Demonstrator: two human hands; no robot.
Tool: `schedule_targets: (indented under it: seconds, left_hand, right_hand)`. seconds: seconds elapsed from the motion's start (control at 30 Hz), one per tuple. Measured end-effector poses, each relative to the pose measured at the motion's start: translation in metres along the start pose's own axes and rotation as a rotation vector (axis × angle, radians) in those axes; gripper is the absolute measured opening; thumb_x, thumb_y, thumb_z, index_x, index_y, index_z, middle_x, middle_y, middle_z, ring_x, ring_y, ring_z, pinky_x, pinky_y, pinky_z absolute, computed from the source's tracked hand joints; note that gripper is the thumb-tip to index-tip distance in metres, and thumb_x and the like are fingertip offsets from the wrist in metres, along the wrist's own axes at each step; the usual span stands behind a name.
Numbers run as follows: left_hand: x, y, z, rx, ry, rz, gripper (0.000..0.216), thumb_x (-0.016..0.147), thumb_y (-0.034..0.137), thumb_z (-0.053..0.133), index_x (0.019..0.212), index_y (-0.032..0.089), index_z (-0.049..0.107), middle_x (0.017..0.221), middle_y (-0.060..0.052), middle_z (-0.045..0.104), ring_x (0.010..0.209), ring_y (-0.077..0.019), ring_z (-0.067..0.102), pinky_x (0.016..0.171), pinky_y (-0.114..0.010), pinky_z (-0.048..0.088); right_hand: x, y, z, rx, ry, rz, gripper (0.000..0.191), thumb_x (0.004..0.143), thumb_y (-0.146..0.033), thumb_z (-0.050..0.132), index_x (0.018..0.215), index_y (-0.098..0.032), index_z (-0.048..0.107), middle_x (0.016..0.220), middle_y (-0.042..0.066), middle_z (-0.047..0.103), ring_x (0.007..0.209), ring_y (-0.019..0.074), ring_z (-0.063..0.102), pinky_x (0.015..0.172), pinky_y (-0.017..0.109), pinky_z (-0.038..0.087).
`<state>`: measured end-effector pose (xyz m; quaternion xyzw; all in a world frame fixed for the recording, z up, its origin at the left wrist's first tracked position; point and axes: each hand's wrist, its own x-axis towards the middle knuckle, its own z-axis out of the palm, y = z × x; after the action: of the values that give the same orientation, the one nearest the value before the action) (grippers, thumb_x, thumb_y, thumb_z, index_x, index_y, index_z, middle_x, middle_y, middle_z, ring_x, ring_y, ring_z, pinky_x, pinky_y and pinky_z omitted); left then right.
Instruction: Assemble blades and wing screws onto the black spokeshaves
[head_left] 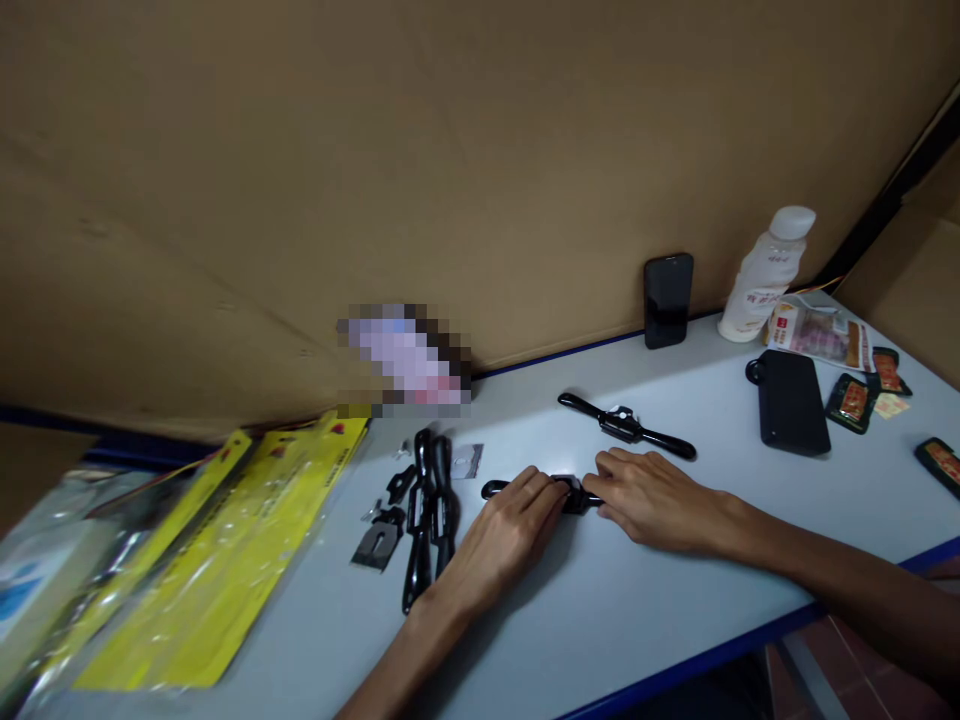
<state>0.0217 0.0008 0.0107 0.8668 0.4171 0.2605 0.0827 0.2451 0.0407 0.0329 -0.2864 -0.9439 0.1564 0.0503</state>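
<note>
A black spokeshave (574, 495) lies low over the table between my hands. My left hand (517, 515) is closed around its left side, fingertips at the central body, and the left handle tip sticks out past the knuckles. With bent fingers my right hand (651, 497) grips the right handle close to the body. Just beyond, another spokeshave (626, 425) rests with a small bright part at its middle. Two black spokeshave bodies (421, 520) lie side by side to the left, near a slotted blade (377, 543), a black cap piece (400, 484) and small screws (371, 510).
Yellow plastic-wrapped packages (217, 560) cover the left of the table. A phone (667, 300) leans on the cardboard wall (480, 180). Back right stand a white bottle (766, 275), a black power bank (793, 402) and small snack packets (853, 402). A blurred-out item (409, 355) leans at the back.
</note>
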Motion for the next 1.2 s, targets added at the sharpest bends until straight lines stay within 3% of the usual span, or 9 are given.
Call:
schedule_targets:
  seconds: [0.17,0.33,0.53,0.97,1.2]
  left_hand:
    - [-0.002,-0.006,0.001,-0.118,0.056,-0.142,0.011,0.098,0.017,0.051,0.099,0.017,0.062,0.084,-0.003,0.066,0.072,-0.0144,0.064,0.065,-0.026,0.053]
    - [0.000,-0.007,-0.004,-0.185,0.034,-0.235,0.010,0.096,0.018,0.054,0.094,0.018,0.063,0.082,-0.001,0.066,0.071,-0.0140,0.063,0.066,-0.026,0.052]
    - [0.004,-0.002,-0.007,-0.187,0.031,-0.166,0.013,0.097,0.016,0.051,0.094,0.018,0.064,0.085,-0.004,0.064,0.078,-0.0164,0.060,0.069,-0.029,0.052]
    - [-0.002,-0.002,0.002,0.111,0.076,0.109,0.022,0.096,0.004,0.045,0.106,0.016,0.061,0.089,-0.007,0.065,0.079,-0.0186,0.057,0.070,-0.032,0.054]
    - [0.001,0.000,0.001,0.097,-0.005,0.091,0.020,0.098,0.006,0.044,0.101,0.016,0.060,0.087,-0.006,0.064,0.078,-0.0188,0.056,0.068,-0.031,0.053]
  right_hand:
    - [-0.001,0.000,0.000,0.010,0.002,0.005,0.014,0.094,-0.013,0.053,0.104,-0.016,0.062,0.098,0.008,0.062,0.088,0.0217,0.059,0.066,0.033,0.043]
    - [-0.001,0.000,-0.001,0.015,-0.006,-0.002,0.015,0.094,-0.013,0.051,0.105,-0.016,0.062,0.099,0.009,0.062,0.088,0.0219,0.058,0.067,0.034,0.044]
    - [0.000,-0.001,-0.001,0.014,-0.008,-0.003,0.020,0.094,-0.011,0.050,0.110,-0.015,0.061,0.102,0.010,0.063,0.092,0.0229,0.059,0.070,0.035,0.046]
    - [-0.001,-0.002,0.004,0.005,0.017,0.006,0.014,0.093,-0.014,0.054,0.105,-0.016,0.062,0.097,0.008,0.062,0.087,0.0217,0.060,0.065,0.034,0.044]
    - [-0.002,-0.001,0.006,0.003,0.033,0.008,0.015,0.092,-0.013,0.054,0.103,-0.016,0.063,0.095,0.007,0.062,0.086,0.0215,0.060,0.064,0.033,0.043]
